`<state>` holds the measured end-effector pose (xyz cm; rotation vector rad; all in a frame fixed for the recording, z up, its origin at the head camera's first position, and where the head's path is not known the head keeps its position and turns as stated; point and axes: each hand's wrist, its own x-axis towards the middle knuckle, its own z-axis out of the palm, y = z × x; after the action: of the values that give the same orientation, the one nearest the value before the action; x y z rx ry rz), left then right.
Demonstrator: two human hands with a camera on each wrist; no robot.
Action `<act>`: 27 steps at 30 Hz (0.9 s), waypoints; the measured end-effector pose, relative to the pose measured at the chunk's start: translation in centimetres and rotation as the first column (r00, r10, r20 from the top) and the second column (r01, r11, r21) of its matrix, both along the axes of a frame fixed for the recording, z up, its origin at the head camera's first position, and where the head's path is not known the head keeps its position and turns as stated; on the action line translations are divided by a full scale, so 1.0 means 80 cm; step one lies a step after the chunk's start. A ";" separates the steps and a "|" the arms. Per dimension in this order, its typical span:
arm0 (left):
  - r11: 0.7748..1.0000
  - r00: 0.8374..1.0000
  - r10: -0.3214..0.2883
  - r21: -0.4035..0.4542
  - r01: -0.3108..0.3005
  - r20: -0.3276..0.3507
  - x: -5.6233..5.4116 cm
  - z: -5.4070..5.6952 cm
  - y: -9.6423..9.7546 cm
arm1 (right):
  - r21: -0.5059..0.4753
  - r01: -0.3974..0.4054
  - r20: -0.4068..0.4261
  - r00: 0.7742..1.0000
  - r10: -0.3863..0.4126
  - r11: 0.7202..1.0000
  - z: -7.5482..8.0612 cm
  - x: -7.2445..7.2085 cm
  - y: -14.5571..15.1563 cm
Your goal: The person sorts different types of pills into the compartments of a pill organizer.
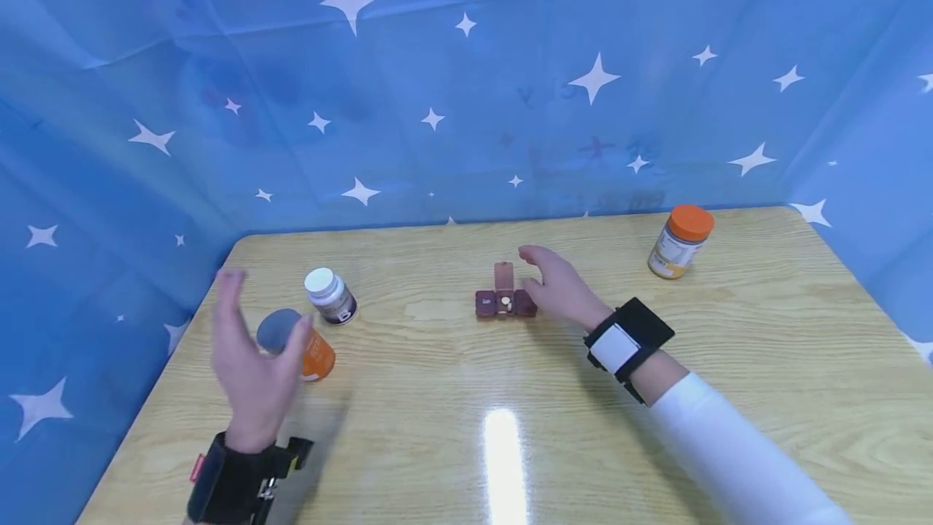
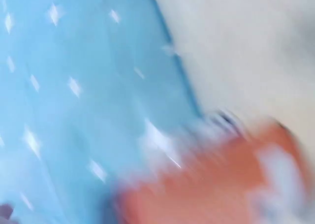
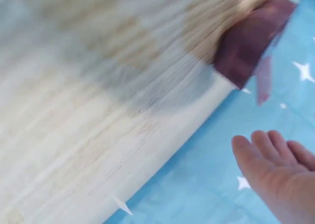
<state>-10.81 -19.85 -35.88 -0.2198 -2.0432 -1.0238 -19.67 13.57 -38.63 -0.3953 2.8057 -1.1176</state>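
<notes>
A small dark red pill box [image 1: 485, 304] lies on the table with its middle lid [image 1: 504, 275] raised and white pills [image 1: 505, 303] inside. Just right of it hovers my right hand [image 1: 560, 288], fingers extended and nothing held; the right wrist view shows a gap between this hand [image 3: 278, 170] and the blurred box [image 3: 253, 44]. My left hand [image 1: 255, 371], thumb and fingers spread wide, is in front of an orange bottle [image 1: 318, 356] with a grey-blue lid [image 1: 277, 330] and partly covers it. That orange bottle [image 2: 211, 189] looks heavily blurred in the left wrist view.
A white-capped bottle [image 1: 331, 296] stands behind the orange one. Toward the back right is a jar [image 1: 672, 253] with an orange lid. A blue cloth [image 1: 466, 104] with white stars hangs along the wooden table's [image 1: 408, 428] back and sides.
</notes>
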 end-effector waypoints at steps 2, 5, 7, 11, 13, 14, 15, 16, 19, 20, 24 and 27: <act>0.979 0.995 -0.095 -0.182 0.091 -0.016 -0.008 0.007 0.031 | 0.029 -0.018 0.029 0.999 0.017 0.999 -0.003 -0.009 -0.003; 0.898 0.936 -0.229 -0.312 0.309 0.269 -0.024 0.009 0.077 | 0.046 -0.050 0.064 0.997 0.047 0.998 -0.009 -0.018 -0.009; 0.841 0.835 -0.253 -0.316 0.440 0.489 -0.040 0.002 0.103 | 0.050 -0.068 0.080 0.995 0.064 0.996 -0.013 -0.021 -0.013; 0.750 0.672 -0.205 -0.326 0.575 0.712 -0.077 -0.025 0.143 | 0.052 -0.085 0.086 0.993 0.081 0.995 -0.017 -0.024 -0.018; 0.710 0.662 -0.183 -0.368 0.600 0.727 -0.091 -0.039 0.158 | 0.049 -0.092 0.086 0.992 0.088 0.995 -0.018 -0.025 -0.019; 0.694 0.663 -0.175 -0.387 0.607 0.728 -0.096 -0.044 0.163 | 0.046 -0.096 0.089 0.992 0.091 0.994 -0.018 -0.026 -0.019; 0.678 0.668 -0.172 -0.405 0.614 0.724 -0.101 -0.048 0.168 | 0.043 -0.100 0.089 0.991 0.096 0.994 -0.018 -0.026 -0.019; 0.664 0.672 -0.168 -0.420 0.618 0.722 -0.104 -0.051 0.172 | 0.041 -0.105 0.086 0.991 0.101 0.994 -0.017 -0.025 -0.019; 0.648 0.671 -0.161 -0.435 0.625 0.724 -0.111 -0.054 0.180 | 0.048 -0.118 0.064 0.991 0.115 0.992 -0.013 -0.022 -0.018; 0.645 0.671 -0.160 -0.438 0.626 0.724 -0.112 -0.055 0.181 | 0.061 -0.126 0.039 0.992 0.124 0.990 -0.011 -0.019 -0.018; 0.648 0.667 -0.147 -0.438 0.623 0.731 -0.115 -0.055 0.183 | 0.171 -0.168 -0.095 0.978 0.186 0.971 -0.008 -0.001 -0.018; 0.650 0.667 -0.137 -0.441 0.619 0.733 -0.115 -0.056 0.182 | 0.317 -0.210 -0.167 0.948 0.272 0.925 -0.010 0.019 -0.018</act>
<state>-20.02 -5.32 -40.38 -0.8525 -3.0809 -0.5780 -18.12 12.12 -39.42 -0.8443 2.9289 -0.6251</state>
